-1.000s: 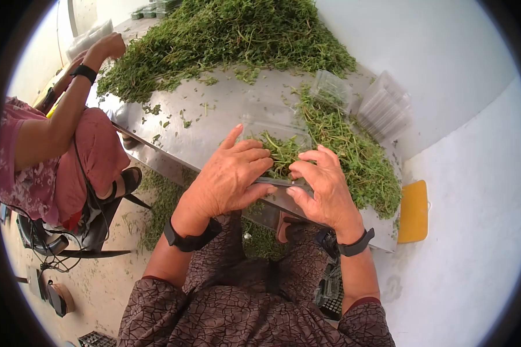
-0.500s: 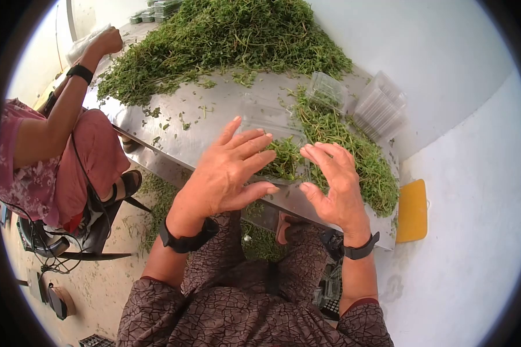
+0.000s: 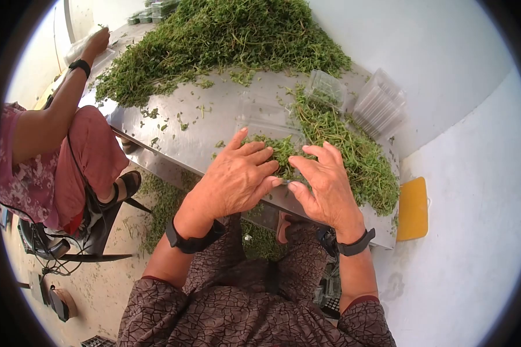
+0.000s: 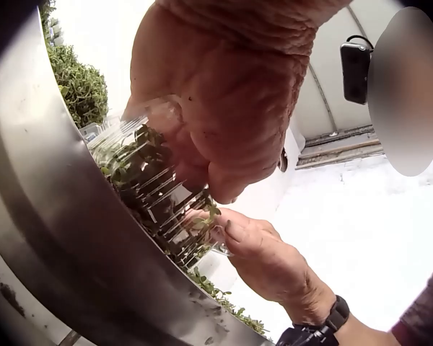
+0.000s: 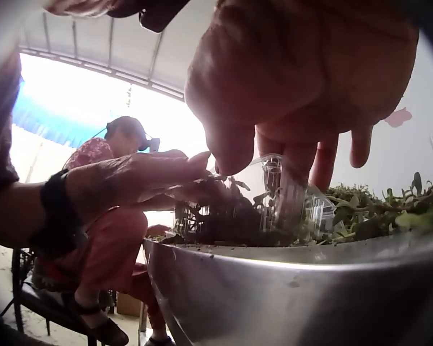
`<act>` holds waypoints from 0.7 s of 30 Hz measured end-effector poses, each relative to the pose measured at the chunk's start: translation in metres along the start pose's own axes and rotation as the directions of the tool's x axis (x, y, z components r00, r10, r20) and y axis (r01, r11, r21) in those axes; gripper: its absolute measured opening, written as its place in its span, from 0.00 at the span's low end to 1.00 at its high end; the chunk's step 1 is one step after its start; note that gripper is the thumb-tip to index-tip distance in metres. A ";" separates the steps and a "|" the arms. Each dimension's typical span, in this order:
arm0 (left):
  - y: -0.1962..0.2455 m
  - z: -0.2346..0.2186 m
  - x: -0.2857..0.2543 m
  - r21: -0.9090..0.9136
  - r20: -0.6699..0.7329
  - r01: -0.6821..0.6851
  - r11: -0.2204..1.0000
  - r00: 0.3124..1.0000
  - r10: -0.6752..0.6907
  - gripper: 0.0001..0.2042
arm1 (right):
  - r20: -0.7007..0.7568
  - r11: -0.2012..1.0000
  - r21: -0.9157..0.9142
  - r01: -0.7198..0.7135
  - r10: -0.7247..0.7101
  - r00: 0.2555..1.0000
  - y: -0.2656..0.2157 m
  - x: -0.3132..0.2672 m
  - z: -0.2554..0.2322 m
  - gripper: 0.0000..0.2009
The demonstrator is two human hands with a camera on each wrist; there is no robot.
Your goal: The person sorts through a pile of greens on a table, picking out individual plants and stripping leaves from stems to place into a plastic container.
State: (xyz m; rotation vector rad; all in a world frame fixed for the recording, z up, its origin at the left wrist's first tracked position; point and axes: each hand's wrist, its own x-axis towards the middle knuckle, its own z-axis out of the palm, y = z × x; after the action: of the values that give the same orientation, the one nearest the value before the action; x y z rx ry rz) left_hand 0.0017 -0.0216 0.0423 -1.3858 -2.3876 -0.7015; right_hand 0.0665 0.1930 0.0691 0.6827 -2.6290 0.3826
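Note:
A transparent plastic clamshell box (image 5: 319, 213) stands at the table's front edge, its lid (image 3: 263, 113) folded back away from me. Leafy green stems (image 3: 282, 151) fill its base. My left hand (image 3: 237, 176) reaches over the left side of the box, fingers on the greens and thumb along the front rim. From the right comes my right hand (image 3: 328, 188), its index finger over the greens and its thumb by the front rim, spread apart. Seen from the left wrist, a few leaves (image 4: 209, 216) poke out beside the right thumb. The left fingertips are partly hidden.
Loose greens (image 3: 364, 165) lie right of the box, with an open plastic box (image 3: 327, 89) and a stack of boxes (image 3: 380, 104) behind. A big heap of greens (image 3: 231, 40) covers the table's back. Another person (image 3: 52, 133) sits at left. A yellow board (image 3: 413, 208) leans on the wall.
Half a second ago both hands were lifted and spread apart above the box. Now they have come down and closer together on the greens. The other person's hand moved slightly away from me.

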 end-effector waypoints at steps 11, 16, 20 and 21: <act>0.004 -0.008 0.000 -0.045 0.027 0.016 0.999 1.000 -0.015 0.16 | -0.062 0.994 0.086 0.064 -0.059 0.996 -0.009 -0.002 0.001 0.24; 0.003 -0.002 0.000 -0.031 -0.052 -0.032 0.999 0.998 0.030 0.13 | -0.073 0.997 0.060 0.045 -0.041 0.997 -0.005 -0.006 0.009 0.21; 0.004 -0.003 0.003 0.005 -0.064 -0.055 0.998 0.996 0.055 0.11 | -0.070 0.996 0.085 0.022 -0.016 0.997 -0.004 -0.006 0.011 0.17; 0.005 -0.005 0.003 0.008 -0.066 -0.066 0.998 0.996 0.066 0.11 | -0.073 0.995 0.099 0.018 -0.011 0.997 -0.004 -0.006 0.011 0.17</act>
State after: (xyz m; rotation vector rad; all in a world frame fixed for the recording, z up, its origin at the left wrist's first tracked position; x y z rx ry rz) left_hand 0.0042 -0.0197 0.0492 -1.4093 -2.2804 -0.7111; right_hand 0.0699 0.1877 0.0574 0.7062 -2.5493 0.5269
